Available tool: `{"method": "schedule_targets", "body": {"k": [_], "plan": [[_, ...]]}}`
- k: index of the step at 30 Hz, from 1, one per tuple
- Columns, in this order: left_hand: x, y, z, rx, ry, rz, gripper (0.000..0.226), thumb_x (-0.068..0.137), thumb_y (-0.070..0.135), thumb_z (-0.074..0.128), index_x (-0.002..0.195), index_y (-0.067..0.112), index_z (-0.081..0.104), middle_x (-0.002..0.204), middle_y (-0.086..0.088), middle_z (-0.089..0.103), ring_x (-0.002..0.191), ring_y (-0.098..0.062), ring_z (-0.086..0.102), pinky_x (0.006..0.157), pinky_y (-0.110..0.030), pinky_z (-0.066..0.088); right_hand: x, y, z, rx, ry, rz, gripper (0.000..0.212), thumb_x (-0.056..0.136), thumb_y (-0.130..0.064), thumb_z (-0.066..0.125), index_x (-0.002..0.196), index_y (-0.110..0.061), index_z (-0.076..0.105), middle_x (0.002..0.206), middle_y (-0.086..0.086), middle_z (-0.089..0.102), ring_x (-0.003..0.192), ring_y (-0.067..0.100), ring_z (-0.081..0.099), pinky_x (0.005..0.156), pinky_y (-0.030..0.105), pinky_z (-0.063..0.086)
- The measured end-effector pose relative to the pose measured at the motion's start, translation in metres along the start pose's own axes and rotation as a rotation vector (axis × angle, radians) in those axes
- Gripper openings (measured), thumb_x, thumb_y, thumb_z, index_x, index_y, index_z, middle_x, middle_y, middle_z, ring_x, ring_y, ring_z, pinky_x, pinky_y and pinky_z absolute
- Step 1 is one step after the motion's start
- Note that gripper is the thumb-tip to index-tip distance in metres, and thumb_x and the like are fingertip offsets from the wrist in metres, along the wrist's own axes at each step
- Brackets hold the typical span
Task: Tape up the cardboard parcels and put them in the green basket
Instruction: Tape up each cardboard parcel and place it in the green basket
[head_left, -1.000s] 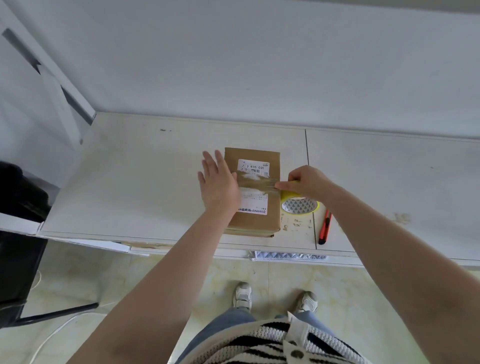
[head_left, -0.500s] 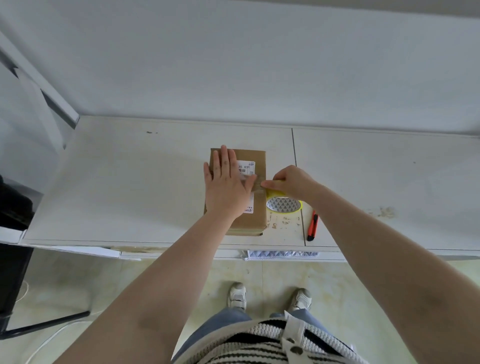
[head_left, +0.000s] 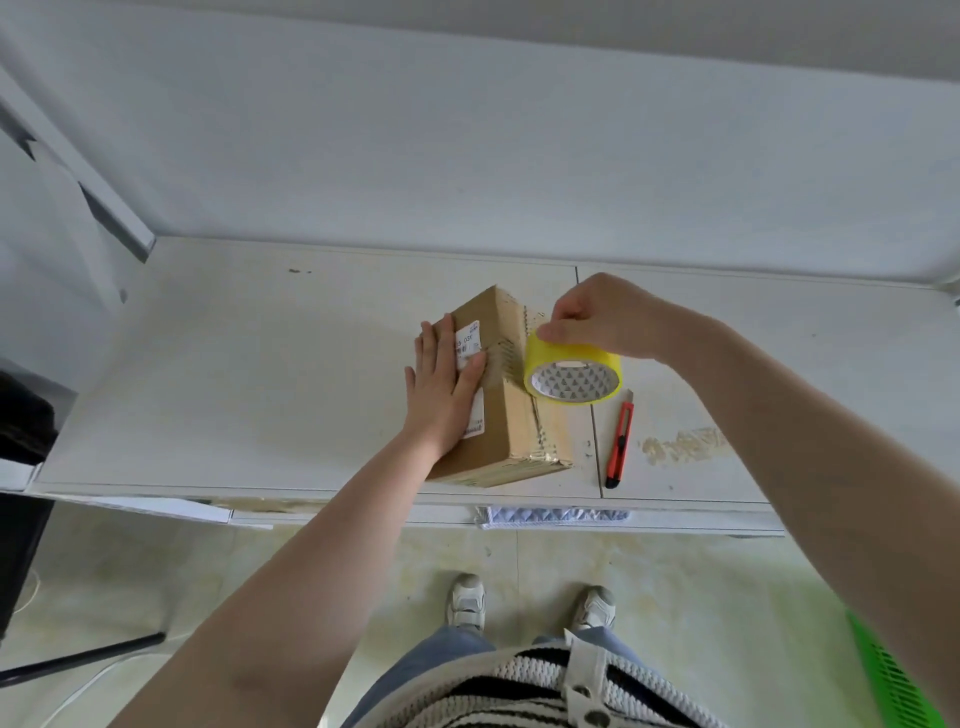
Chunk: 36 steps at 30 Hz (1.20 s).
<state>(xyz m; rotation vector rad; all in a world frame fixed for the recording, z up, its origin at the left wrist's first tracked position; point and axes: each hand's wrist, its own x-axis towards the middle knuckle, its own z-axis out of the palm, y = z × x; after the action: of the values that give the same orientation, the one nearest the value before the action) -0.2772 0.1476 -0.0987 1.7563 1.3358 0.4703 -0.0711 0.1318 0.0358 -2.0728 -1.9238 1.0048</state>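
A green basket (head_left: 891, 675) shows at the lower right, on the floor. On the tabletop (head_left: 260, 364), a red knife (head_left: 621, 441) lies right of the box (head_left: 511, 400). The left hand (head_left: 441, 387) lies flat, fingers straight, on the box top. The right hand (head_left: 605, 317) pinches a yellow tape roll (head_left: 571, 371) against the box's right side.

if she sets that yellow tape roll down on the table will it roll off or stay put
The tape roll is a wide ring, so laid flat on the table it would probably stay put. Set on its rim it could roll. It looks light: the right hand lifts it by a few fingers.
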Motion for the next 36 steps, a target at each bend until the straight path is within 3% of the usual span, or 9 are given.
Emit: {"method": "schedule_targets", "body": {"k": [5, 9, 13, 17, 21, 25, 27, 31, 36], "plan": [[-0.002, 0.009, -0.005, 0.029, 0.03, 0.017, 0.06, 0.104, 0.045, 0.028, 0.156, 0.031, 0.0, 0.163, -0.004, -0.017, 0.15, -0.021, -0.014, 0.119, -0.048, -0.01, 0.004, -0.013, 0.021, -0.092, 0.077, 0.025, 0.039, 0.089, -0.046, 0.061, 0.073, -0.011, 0.064, 0.066, 0.001, 0.053, 0.067, 0.019, 0.052, 0.06, 0.03, 0.038], [-0.004, 0.029, -0.004, -0.192, 0.06, 0.016, 0.075, 0.093, 0.056, 0.026, 0.156, 0.018, 0.014, 0.163, -0.008, 0.009, 0.15, -0.021, 0.004, 0.122, -0.047, 0.008, 0.0, -0.017, 0.022, -0.017, 0.103, 0.011, 0.038, 0.09, -0.046, 0.06, 0.079, -0.01, 0.066, 0.07, 0.002, 0.055, 0.067, 0.019, 0.052, 0.059, 0.03, 0.038], [-0.009, 0.028, -0.003, -0.124, 0.066, 0.026, 0.083, 0.091, 0.055, 0.03, 0.157, 0.011, 0.006, 0.163, -0.006, 0.011, 0.151, -0.019, 0.001, 0.122, -0.045, 0.007, -0.001, -0.02, 0.02, 0.015, 0.125, -0.005, 0.039, 0.088, -0.052, 0.061, 0.08, -0.015, 0.069, 0.076, 0.002, 0.064, 0.074, 0.019, 0.059, 0.065, 0.033, 0.046], [-0.009, 0.029, -0.013, -0.116, 0.006, 0.04, 0.085, 0.088, 0.055, 0.028, 0.157, 0.01, 0.005, 0.162, -0.005, 0.011, 0.149, -0.016, 0.002, 0.122, -0.039, 0.005, 0.0, -0.015, 0.012, -0.19, 0.172, 0.047, 0.048, 0.081, -0.063, 0.061, 0.071, -0.015, 0.064, 0.067, -0.001, 0.058, 0.07, 0.017, 0.057, 0.057, 0.028, 0.04], [-0.011, 0.026, -0.025, -0.132, -0.042, -0.027, 0.066, 0.104, 0.042, 0.034, 0.157, 0.019, 0.002, 0.164, -0.005, 0.007, 0.15, -0.02, 0.0, 0.119, -0.036, 0.001, -0.003, -0.002, 0.017, -0.156, 0.188, 0.056, 0.049, 0.076, -0.064, 0.063, 0.069, -0.016, 0.061, 0.067, 0.001, 0.057, 0.066, 0.019, 0.056, 0.057, 0.03, 0.041], [-0.018, 0.003, -0.05, -0.256, -0.039, -0.132, 0.052, 0.106, 0.039, 0.032, 0.156, 0.032, 0.018, 0.154, 0.003, 0.038, 0.138, -0.011, 0.037, 0.115, -0.034, 0.027, -0.001, -0.001, 0.022, -0.219, 0.197, 0.048, 0.046, 0.075, -0.069, 0.061, 0.065, -0.024, 0.057, 0.067, -0.009, 0.057, 0.066, 0.008, 0.053, 0.054, 0.026, 0.035], [-0.02, -0.004, -0.058, -0.362, -0.035, -0.182, 0.047, 0.106, 0.034, 0.034, 0.153, 0.036, 0.029, 0.147, 0.008, 0.047, 0.133, -0.011, 0.045, 0.114, -0.036, 0.032, 0.006, -0.005, 0.031, -0.273, 0.183, 0.04, 0.042, 0.078, -0.066, 0.061, 0.066, -0.027, 0.054, 0.069, -0.011, 0.055, 0.066, 0.003, 0.05, 0.053, 0.025, 0.031], [-0.021, -0.003, -0.057, -0.478, -0.008, -0.237, 0.043, 0.107, 0.028, 0.035, 0.149, 0.035, 0.037, 0.143, 0.008, 0.052, 0.13, -0.014, 0.049, 0.114, -0.042, 0.036, 0.015, -0.005, 0.04, -0.223, 0.177, 0.084, 0.04, 0.079, -0.062, 0.062, 0.067, -0.025, 0.055, 0.071, -0.011, 0.054, 0.067, 0.004, 0.05, 0.053, 0.025, 0.03], [-0.021, -0.004, -0.052, -0.385, 0.012, -0.214, 0.045, 0.107, 0.031, 0.031, 0.152, 0.032, 0.032, 0.147, 0.005, 0.048, 0.134, -0.016, 0.046, 0.114, -0.042, 0.035, 0.014, 0.011, 0.052, -0.08, 0.116, 0.128, 0.038, 0.081, -0.055, 0.066, 0.067, -0.021, 0.057, 0.073, -0.006, 0.057, 0.07, 0.012, 0.054, 0.058, 0.028, 0.038]]}}
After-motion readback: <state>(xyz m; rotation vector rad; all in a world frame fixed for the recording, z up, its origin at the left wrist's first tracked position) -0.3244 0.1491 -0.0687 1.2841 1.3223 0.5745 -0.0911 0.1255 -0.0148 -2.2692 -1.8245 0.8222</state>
